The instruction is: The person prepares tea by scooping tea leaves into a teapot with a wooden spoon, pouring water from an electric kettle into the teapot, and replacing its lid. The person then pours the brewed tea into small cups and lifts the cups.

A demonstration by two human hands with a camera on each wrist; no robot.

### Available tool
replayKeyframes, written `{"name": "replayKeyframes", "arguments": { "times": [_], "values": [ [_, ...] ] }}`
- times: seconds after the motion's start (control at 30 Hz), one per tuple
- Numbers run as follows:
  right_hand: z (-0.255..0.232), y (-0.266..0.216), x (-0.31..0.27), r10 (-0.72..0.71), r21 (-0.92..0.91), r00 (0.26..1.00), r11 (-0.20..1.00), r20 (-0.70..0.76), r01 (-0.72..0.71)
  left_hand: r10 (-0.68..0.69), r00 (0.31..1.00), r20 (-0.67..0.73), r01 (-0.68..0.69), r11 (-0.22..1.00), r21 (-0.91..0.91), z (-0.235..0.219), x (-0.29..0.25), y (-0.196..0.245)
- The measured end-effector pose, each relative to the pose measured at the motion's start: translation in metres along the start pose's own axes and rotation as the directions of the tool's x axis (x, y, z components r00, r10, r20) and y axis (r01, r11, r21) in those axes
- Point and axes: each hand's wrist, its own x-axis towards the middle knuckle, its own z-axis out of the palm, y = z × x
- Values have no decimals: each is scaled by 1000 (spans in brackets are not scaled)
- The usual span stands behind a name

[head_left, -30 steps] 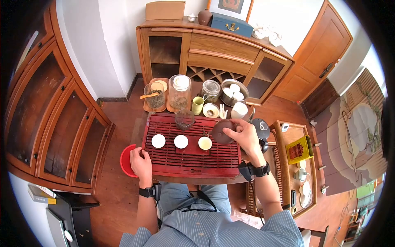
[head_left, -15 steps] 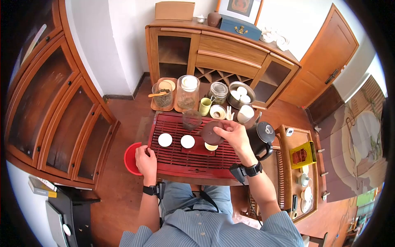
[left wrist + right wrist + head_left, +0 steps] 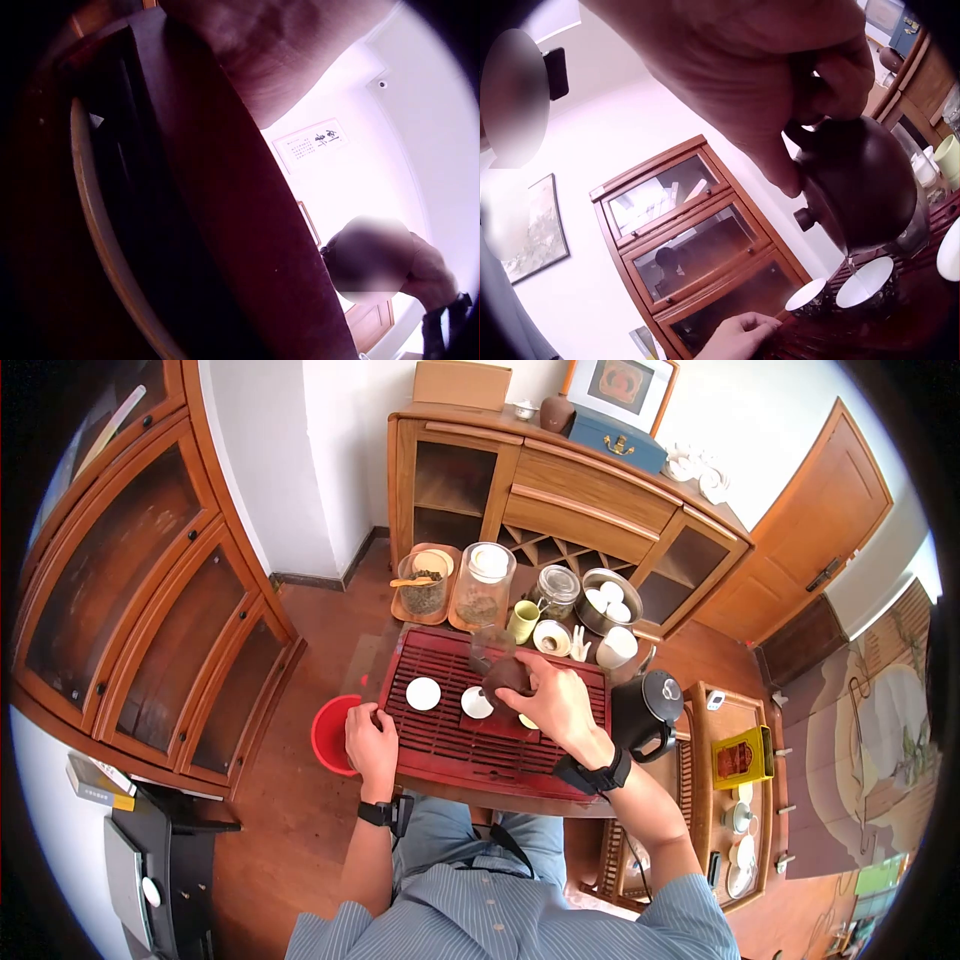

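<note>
My right hand (image 3: 560, 708) grips the handle of a dark brown clay teapot (image 3: 506, 678), tilted over the slatted red tea tray (image 3: 450, 752). In the right wrist view, a thin stream runs from the teapot (image 3: 870, 187) into the middle white-lined cup (image 3: 866, 285). To its left stands another cup (image 3: 423, 693); a third cup (image 3: 528, 722), partly hidden by my right hand, holds pale yellow liquid. Behind the teapot is a clear glass pitcher (image 3: 488, 645). At the tray's left edge rests my left hand (image 3: 371, 742), fingers loosely bent, holding nothing.
A red bucket (image 3: 333, 732) is beside my left hand. Past the tray stand glass jars (image 3: 483, 595), a green cup (image 3: 523, 620) and a metal bowl (image 3: 590, 617) with white cups. On the right are a black kettle (image 3: 640, 710) and a wooden side table (image 3: 705, 840).
My right hand has moved the teapot from near the right cup leftward to the middle cup, tilting it further. The left hand stays at the tray edge. The head view has shifted.
</note>
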Motion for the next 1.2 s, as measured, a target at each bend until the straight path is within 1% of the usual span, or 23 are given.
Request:
{"name": "replayKeyframes", "arguments": {
  "times": [0.07,0.17,0.23,0.37,0.43,0.47,0.53,0.6,0.7,0.77,0.97,1.2],
  "values": [
    [0,0,1,-55,-82,998,995,-3,55,-5,1000,4,5,1000,-6,-1,0,2],
    [-5,-2,3,-96,-95,995,991,7,97,5,1000,-3,-5,1000,-6,-1,0,1],
    [-10,-5,3,-108,-113,994,988,15,109,22,1000,-14,-23,1000,-1,0,0,0],
    [-14,-5,6,-141,-168,989,975,51,148,5,1000,8,-5,1000,-1,-1,0,2],
    [-15,-5,7,-136,-178,989,973,59,145,-4,1000,22,5,1000,-10,-2,0,2],
    [-16,-5,7,-133,-187,989,972,68,144,5,1000,8,-5,1000,2,-2,0,2],
    [-16,-4,7,-145,-185,988,971,60,154,15,1000,-7,-15,1000,13,-2,0,3],
    [-17,-4,7,-158,-182,986,969,53,165,-6,1000,10,6,1000,10,-1,0,2],
    [-18,-5,7,-153,-182,986,970,67,163,0,1000,10,1,1000,-15,-2,0,3],
    [-16,-4,7,-176,-180,982,966,63,185,-3,1000,13,3,1000,-13,-2,0,3],
    [-17,-5,9,-177,-204,980,960,91,192,5,1000,4,-5,1000,-10,0,0,0],
    [-19,-5,10,-206,-199,974,955,89,220,14,1000,-2,-14,1000,-14,-1,0,1]
  ]
}}
